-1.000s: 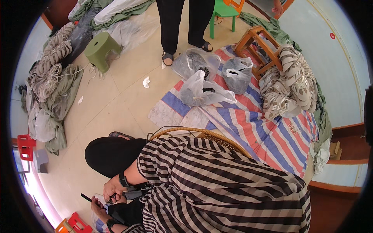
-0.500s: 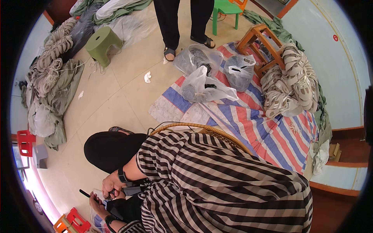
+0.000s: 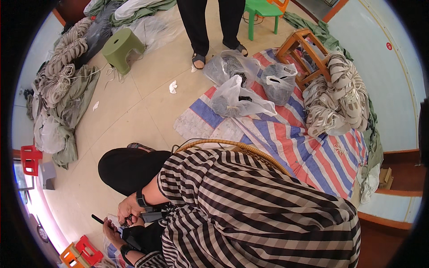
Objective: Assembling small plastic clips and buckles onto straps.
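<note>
My right hand [image 3: 130, 208], with a black band on its wrist, is closed, its fingers curled down over something small and dark that I cannot make out. Just below it, my left hand [image 3: 111, 233] is closed around a slim black bar [image 3: 97, 218], whose end sticks out past the fingers to the left. The two hands are close together, over my lap beside the black trouser legs [image 3: 134, 170]. Another dark band sits on the left wrist. The striped sleeves and shirt [image 3: 259, 201] fill much of the view and hide part of what lies between the hands.
A person in black trousers [image 3: 193, 24] stands ahead. Plastic bags [image 3: 239, 99] lie on a striped tarp [image 3: 308, 156], with bundled shoe parts [image 3: 344, 96] and a wooden stool [image 3: 304, 56]. A green stool [image 3: 123, 49], more bundles [image 3: 56, 89] and red stools [image 3: 30, 160] are at left.
The whole view has shifted slightly. Both hands stay almost in place, with the right fingers moving a little. The slim black bar remains in the left hand.
</note>
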Tool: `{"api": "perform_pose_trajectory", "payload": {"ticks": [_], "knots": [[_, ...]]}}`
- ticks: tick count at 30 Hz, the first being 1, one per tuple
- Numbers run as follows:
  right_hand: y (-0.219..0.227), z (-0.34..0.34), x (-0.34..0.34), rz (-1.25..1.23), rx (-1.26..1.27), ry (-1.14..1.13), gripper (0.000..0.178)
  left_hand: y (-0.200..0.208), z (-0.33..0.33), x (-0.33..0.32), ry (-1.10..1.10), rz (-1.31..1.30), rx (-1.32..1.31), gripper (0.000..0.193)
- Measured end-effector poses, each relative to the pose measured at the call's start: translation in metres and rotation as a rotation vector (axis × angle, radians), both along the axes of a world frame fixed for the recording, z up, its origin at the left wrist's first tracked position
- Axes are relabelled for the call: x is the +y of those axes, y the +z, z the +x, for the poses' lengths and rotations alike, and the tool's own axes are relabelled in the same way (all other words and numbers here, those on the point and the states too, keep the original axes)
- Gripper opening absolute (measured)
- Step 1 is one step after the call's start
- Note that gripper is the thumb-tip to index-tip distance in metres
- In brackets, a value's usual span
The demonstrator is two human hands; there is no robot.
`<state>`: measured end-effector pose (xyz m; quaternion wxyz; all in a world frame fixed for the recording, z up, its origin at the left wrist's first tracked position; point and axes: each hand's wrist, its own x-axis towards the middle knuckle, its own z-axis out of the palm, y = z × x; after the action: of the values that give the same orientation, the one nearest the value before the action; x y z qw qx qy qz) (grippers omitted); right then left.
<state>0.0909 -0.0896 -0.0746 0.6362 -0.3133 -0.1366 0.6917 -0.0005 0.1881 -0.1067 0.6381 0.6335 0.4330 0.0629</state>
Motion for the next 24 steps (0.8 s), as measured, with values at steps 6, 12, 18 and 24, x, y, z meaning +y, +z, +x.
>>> {"api": "perform_pose_trajectory", "payload": {"ticks": [6, 12, 18, 24], "knots": [[-0.001, -0.002, 0.003, -0.006, 0.003, 0.033, 0.004, -0.003, -0.006, -0.002, 0.047, 0.039, 0.047, 0.025], [-0.027, 0.009, 0.02, 0.41, -0.384, -0.01, 0.021, 0.026, -0.001, -0.013, -0.055, 0.159, -0.01, 0.03], [0.013, -0.002, -0.021, 0.248, -0.278, 0.114, 0.037, 0.042, -0.037, -0.037, 0.081, 0.15, -0.143, 0.016], [-0.01, -0.004, 0.051, -0.125, 0.113, 0.157, 0.012, 0.081, -0.027, -0.045, 0.148, 0.069, -0.464, 0.021]]}}
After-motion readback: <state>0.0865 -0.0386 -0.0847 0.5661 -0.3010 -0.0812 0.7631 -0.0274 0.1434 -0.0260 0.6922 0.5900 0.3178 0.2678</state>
